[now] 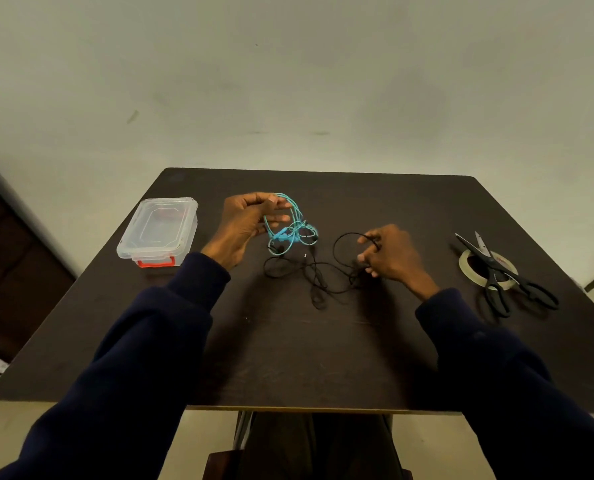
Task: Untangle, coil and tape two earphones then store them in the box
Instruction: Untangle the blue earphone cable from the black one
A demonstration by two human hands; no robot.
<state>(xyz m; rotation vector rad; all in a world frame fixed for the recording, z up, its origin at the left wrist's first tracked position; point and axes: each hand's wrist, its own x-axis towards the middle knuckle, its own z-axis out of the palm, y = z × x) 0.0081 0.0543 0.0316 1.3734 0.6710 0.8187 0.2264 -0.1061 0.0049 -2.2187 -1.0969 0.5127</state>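
On the table [306, 358], centre: I see 2 earphones, a teal earphone [290, 226] and a black earphone [309, 268], with their cords crossed and knotted into each other where they meet.
left hand [245, 221]: raised just above the tabletop, thumb and fingers curled and pinching several loops of the teal cord; the grip is closed on it.
right hand [389, 252]: low over the tabletop, fingers bent and hooked through a loop of the black cord, with more cord caught under the lower fingertips; from my feed the grip reads as closed on that cord.
teal cord: mostly lifted, hanging from the left fingertips down to the knot.
black cord: mostly slack on the tabletop, spread between the 2 hands and trailing toward me.
box [157, 230]: clear plastic with its lid on and an orange-red latch at the near end; it sits on the left part of the tabletop, beside the left hand and apart from the cords.
tape roll [465, 263]: flat on the right side, well apart from the right hand.
scissors [503, 271]: black-handled, blades parted, lying across the tape roll.
sleeves [143, 341]: dark blue, both reaching in from the bottom edge.
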